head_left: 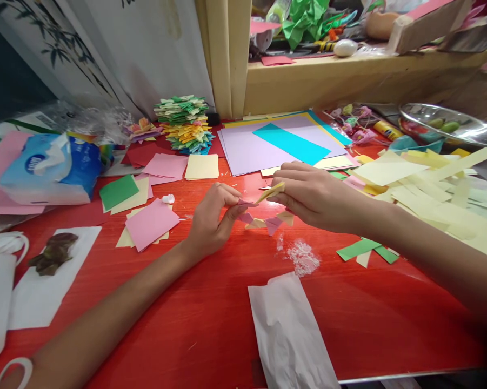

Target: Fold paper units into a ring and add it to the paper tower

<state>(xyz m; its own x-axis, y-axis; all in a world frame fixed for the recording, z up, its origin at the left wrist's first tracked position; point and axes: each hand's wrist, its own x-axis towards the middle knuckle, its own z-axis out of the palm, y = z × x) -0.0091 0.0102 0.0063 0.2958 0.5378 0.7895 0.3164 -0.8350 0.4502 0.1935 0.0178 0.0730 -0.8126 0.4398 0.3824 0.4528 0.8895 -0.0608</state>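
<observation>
My left hand (pixel 211 220) pinches a small folded pink paper piece (pixel 247 203) between thumb and fingertips. In my right hand (pixel 314 197) is a narrow folded yellow paper piece (pixel 271 192), whose end meets the pink one. Just below the fingers, a chain of folded paper pieces (pixel 273 224), alternating pink and pale yellow, curves between both hands above the red table (pixel 211 319). How its ends join the held pieces is hidden by the fingers. White crumbly residue (pixel 302 257) lies on the tabletop below the chain.
Pink paper squares (pixel 152 222) and a green square (pixel 119 193) lie left, near a tissue pack (pixel 51 168). A stacked folded-paper model (pixel 185 125) stands behind. Lilac sheets (pixel 243 154) lie at the back, pale yellow strips (pixel 438 200) at right, a white paper bag (pixel 289 335) in front.
</observation>
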